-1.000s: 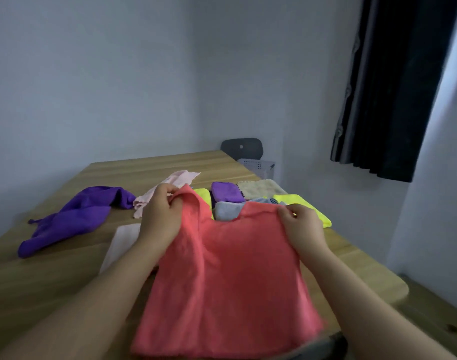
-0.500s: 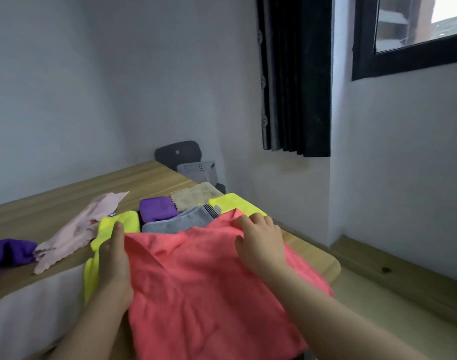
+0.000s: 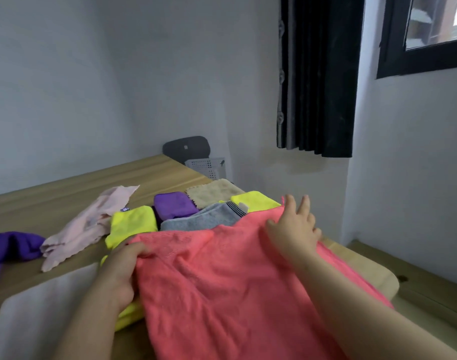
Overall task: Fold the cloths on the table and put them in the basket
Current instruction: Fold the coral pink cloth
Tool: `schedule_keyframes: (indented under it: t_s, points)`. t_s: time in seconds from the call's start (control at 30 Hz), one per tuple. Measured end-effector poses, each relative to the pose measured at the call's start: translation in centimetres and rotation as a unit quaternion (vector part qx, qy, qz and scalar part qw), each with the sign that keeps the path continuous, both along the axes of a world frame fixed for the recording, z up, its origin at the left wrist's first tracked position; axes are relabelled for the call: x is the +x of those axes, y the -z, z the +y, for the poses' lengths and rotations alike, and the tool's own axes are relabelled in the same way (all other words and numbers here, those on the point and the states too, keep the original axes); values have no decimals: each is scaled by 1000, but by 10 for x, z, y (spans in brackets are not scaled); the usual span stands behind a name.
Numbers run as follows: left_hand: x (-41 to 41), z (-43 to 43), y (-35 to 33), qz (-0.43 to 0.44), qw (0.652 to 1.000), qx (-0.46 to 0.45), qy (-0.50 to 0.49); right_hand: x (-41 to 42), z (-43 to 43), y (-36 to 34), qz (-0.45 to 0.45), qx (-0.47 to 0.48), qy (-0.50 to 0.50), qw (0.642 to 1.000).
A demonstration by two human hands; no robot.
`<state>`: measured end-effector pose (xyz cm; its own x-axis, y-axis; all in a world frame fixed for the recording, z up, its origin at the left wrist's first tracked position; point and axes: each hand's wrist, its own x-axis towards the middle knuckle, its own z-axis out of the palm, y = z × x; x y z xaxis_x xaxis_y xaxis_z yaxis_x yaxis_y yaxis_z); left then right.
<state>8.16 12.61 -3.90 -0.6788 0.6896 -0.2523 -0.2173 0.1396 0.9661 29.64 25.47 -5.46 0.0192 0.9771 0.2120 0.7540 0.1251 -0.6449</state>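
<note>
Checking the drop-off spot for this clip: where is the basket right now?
In the head view, the grey perforated basket sits past the far corner of the table, beside the dark chair back, beyond the beige cloth.

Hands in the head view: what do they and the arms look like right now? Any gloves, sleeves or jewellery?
Both are bare. The left hand and right hand wear no gloves, and no rings, watch or bands show. The left forearm and right forearm run uncovered to the picture's bottom edge, so no sleeve is in view.
</note>
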Motion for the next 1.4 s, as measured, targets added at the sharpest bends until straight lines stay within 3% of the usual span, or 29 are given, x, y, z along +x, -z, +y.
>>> schedule_keyframes:
  t_s: [0.1,0.17,0.27,0.37,0.43,0.5,0.57,0.63,0.7,0.77,0.83,0.9,1.07,1.13,1.27,1.33,1.4]
  points:
    - [0,-9,-14,-42,995,62,71,-41,-16,1,-26,97,-75,992]
    - [-2,-14,-20,-77,988,94,93,-67,-28,15,-48,108,-137,984]
    - [-3,-13,-25,-88,986,113,84,-78,-33,32,-86,133,-149,976]
    - [-9,-13,-23,-58,988,122,72,-78,-29,34,-52,128,-138,981]
    - [-15,-12,-19,19,990,125,61,-78,-28,33,-52,130,-135,981]
    - [-19,-11,-14,210,973,91,7,-80,-29,34,-57,127,-129,982]
    - [-18,-12,-14,412,907,58,-63,-78,-30,36,-53,125,-128,982]
    - [-23,-15,-10,490,860,55,-134,-76,-27,37,-51,132,-129,982]
    - [-30,-20,-6,474,853,56,-213,-77,-27,36,-49,135,-134,981]
    - [-35,-23,-6,409,881,15,-238,-79,-28,35,-43,133,-136,981]
    - [-40,-21,1,362,914,-98,-157,-80,-28,34,-40,133,-135,981]
    - [-39,-17,11,343,918,-195,-33,-80,-27,35,-39,135,-133,981]
    - [-31,-11,4,349,928,-119,-57,-81,-28,35,-31,141,-131,981]
    - [-38,-15,2,391,907,-119,-99,-81,-27,34,-28,142,-132,981]
    - [-46,-26,13,509,809,-260,-136,-78,-26,35,-29,138,-132,981]
    - [-40,-23,8,571,782,-157,-196,-78,-27,35,-30,136,-132,981]
    - [-25,-17,-5,591,789,32,-165,-81,-28,33,-28,125,-139,982]
